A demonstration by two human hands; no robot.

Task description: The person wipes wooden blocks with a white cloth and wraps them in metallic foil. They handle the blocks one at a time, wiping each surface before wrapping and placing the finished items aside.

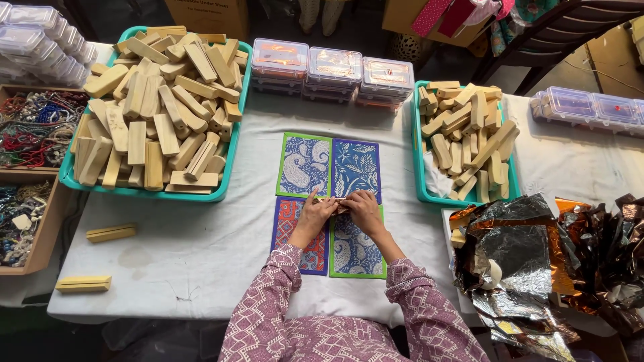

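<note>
My left hand point(312, 213) and my right hand point(362, 206) meet over the middle of several patterned cards point(304, 164) laid in a two-by-two block on the white table point(201, 241). Both hands pinch a small pale wooden piece point(329, 199) between them; most of it is hidden by my fingers. The cards are blue and white with green or purple borders. My sleeves are purple with a white pattern.
A large teal tray point(67, 175) of pale wooden blocks sits at the left, a smaller one point(419, 144) at the right. Clear plastic boxes point(332, 70) line the back. Two loose blocks point(111, 232) lie left. Crumpled foil point(530, 248) fills the right; bead trays point(27, 134) at far left.
</note>
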